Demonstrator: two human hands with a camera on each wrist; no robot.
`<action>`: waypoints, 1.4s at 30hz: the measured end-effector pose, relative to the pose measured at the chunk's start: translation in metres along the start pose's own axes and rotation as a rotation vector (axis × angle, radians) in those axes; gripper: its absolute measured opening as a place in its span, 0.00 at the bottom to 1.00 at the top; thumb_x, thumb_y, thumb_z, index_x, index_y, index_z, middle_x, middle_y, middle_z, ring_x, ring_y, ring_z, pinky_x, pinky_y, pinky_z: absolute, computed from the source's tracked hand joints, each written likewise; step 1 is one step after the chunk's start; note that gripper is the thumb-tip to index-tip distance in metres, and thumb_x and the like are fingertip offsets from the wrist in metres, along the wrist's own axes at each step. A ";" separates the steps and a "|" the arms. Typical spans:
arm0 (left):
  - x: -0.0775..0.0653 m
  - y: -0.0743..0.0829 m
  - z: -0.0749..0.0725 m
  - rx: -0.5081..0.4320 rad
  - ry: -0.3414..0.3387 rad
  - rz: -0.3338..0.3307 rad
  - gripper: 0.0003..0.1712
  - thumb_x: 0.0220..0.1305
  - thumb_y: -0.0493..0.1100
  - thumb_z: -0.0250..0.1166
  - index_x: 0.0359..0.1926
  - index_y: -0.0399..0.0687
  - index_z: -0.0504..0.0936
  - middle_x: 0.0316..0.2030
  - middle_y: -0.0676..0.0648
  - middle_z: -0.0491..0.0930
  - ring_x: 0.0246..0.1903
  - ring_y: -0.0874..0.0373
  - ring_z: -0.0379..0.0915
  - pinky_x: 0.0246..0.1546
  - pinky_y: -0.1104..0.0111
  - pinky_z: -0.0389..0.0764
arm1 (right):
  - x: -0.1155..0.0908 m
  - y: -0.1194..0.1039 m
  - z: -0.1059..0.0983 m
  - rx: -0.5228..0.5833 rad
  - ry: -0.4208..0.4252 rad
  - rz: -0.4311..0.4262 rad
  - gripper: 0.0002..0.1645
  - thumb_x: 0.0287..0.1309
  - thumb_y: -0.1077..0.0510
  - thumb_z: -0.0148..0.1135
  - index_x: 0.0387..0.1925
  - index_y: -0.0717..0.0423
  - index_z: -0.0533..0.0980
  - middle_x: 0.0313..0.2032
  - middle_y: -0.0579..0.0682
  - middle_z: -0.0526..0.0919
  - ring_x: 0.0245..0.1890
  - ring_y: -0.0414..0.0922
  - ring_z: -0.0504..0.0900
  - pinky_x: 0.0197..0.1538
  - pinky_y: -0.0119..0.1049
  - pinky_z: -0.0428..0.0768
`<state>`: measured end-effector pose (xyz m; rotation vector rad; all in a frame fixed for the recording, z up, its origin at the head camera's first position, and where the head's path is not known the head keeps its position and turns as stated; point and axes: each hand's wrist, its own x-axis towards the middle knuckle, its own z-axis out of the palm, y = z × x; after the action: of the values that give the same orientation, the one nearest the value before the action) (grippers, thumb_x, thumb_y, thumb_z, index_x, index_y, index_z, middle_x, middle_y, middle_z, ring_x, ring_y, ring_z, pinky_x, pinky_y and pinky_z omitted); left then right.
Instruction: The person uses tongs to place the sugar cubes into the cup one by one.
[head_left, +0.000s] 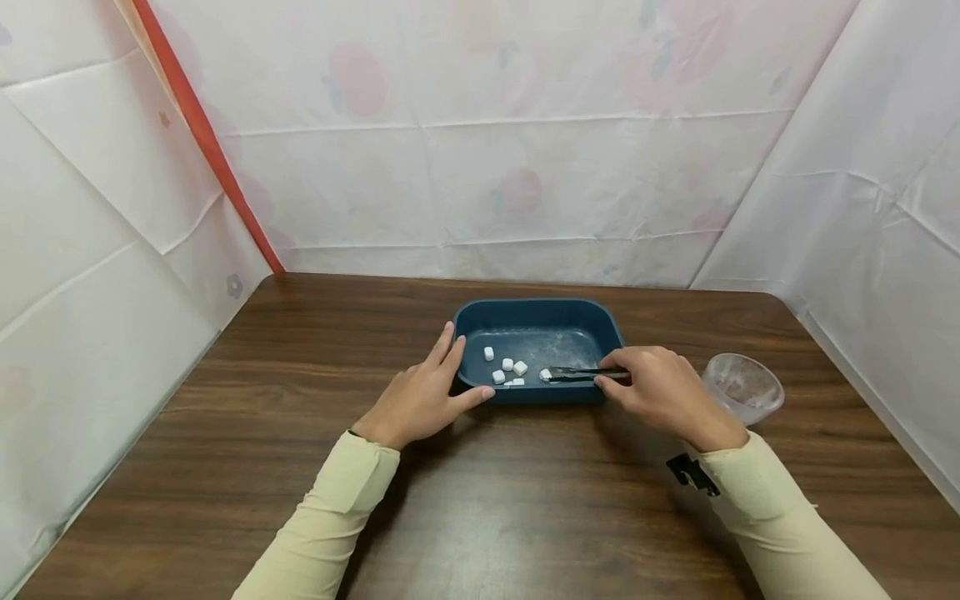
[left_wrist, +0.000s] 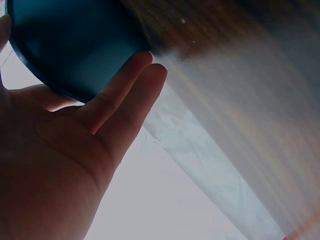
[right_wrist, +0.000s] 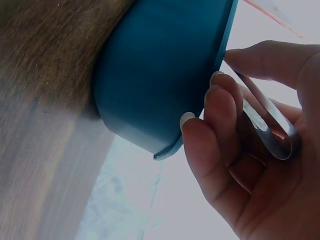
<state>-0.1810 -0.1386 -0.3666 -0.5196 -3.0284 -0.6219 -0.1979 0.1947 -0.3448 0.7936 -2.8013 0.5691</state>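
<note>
A dark blue rectangular tray (head_left: 536, 304) stands on the table with several small white cubes (head_left: 489, 353) inside, mostly toward its front left. My left hand (head_left: 422, 400) rests on the tray's left end, fingers straight along the side and thumb on the front rim. In the left wrist view, the straight fingers (left_wrist: 142, 92) lie against the outer wall. Over the tray's front right, my right hand (head_left: 660, 390) pinches metal tweezers (head_left: 581, 374). Their tips are at one white cube (head_left: 545, 375). In the right wrist view, the tweezers' bent end (right_wrist: 282, 150) lies in the palm.
A clear plastic bowl (head_left: 742, 387) stands on the brown wooden table (head_left: 480, 500), just right of my right hand. A small black object (head_left: 693, 474) shows beside the right sleeve. White patterned sheets (head_left: 480, 192) hang behind the table and along both sides.
</note>
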 end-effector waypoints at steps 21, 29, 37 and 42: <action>0.000 0.000 -0.002 0.006 0.000 -0.001 0.56 0.66 0.76 0.51 0.79 0.43 0.51 0.80 0.44 0.37 0.58 0.41 0.76 0.52 0.49 0.78 | 0.001 -0.002 0.002 -0.038 0.031 -0.076 0.10 0.64 0.56 0.66 0.42 0.56 0.87 0.37 0.48 0.88 0.36 0.46 0.86 0.38 0.49 0.83; 0.000 -0.001 -0.001 0.005 -0.004 -0.003 0.56 0.66 0.77 0.51 0.79 0.44 0.51 0.80 0.44 0.37 0.58 0.41 0.76 0.52 0.50 0.79 | 0.000 -0.003 0.003 -0.054 0.040 -0.089 0.09 0.64 0.56 0.66 0.41 0.56 0.87 0.37 0.49 0.88 0.35 0.46 0.86 0.37 0.49 0.83; 0.000 -0.001 -0.001 -0.016 0.004 -0.007 0.52 0.65 0.78 0.51 0.75 0.46 0.64 0.80 0.45 0.37 0.53 0.45 0.80 0.50 0.51 0.79 | 0.000 -0.002 0.005 -0.067 0.097 -0.124 0.06 0.62 0.57 0.67 0.38 0.54 0.87 0.33 0.47 0.87 0.30 0.43 0.84 0.33 0.45 0.82; 0.000 -0.003 -0.001 -0.034 0.010 -0.001 0.46 0.65 0.77 0.53 0.69 0.48 0.73 0.80 0.46 0.37 0.41 0.52 0.82 0.41 0.56 0.81 | -0.001 -0.002 0.005 -0.065 0.124 -0.128 0.06 0.62 0.57 0.67 0.37 0.54 0.87 0.33 0.46 0.87 0.29 0.42 0.84 0.32 0.44 0.82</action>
<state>-0.1822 -0.1411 -0.3670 -0.5148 -3.0137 -0.6746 -0.1964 0.1914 -0.3487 0.8845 -2.6208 0.4866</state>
